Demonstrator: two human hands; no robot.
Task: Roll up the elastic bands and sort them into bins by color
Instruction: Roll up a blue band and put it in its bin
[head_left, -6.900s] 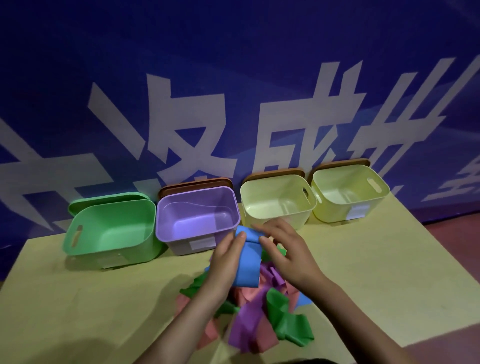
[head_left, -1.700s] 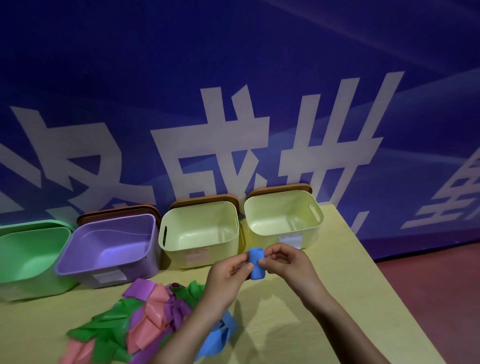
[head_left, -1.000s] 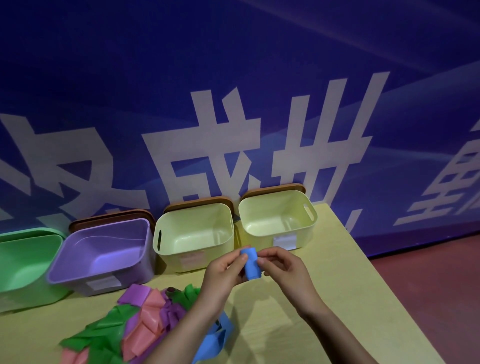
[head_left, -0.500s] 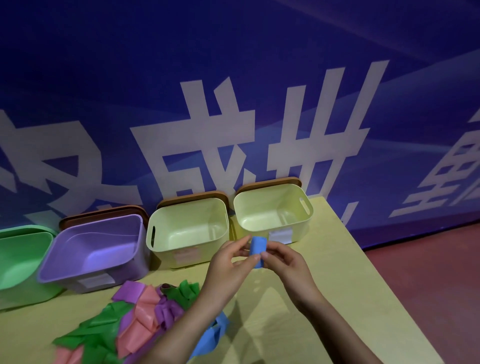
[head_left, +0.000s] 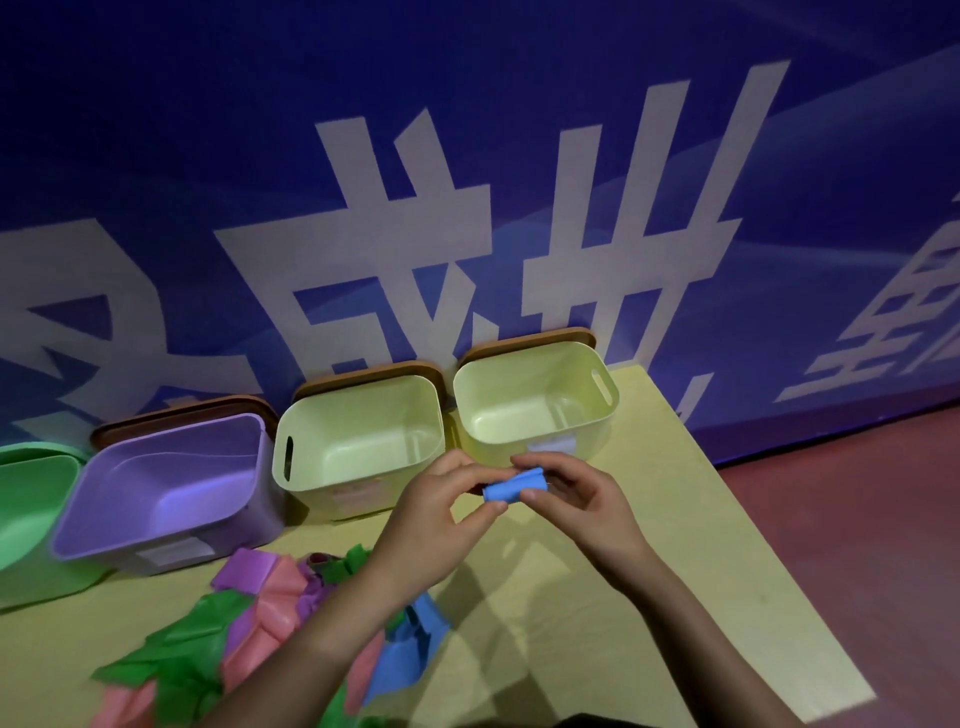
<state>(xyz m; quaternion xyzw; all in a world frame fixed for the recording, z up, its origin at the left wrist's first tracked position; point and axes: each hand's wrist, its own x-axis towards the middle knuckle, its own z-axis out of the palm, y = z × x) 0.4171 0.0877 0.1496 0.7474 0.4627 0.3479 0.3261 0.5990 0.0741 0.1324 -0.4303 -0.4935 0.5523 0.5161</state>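
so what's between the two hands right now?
In the head view, the rolled blue band spans the gap: the left hand pinches one end, the right hand the other.

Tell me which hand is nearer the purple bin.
Left. The left hand pinches the blue roll just right of the near yellow bin, two bins from the purple bin; the right hand is farther right.

Staged indoor workspace: printed blue banner behind table

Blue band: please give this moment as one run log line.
blue band: rolled | left hand, right hand: both pinch it | bins: all four empty
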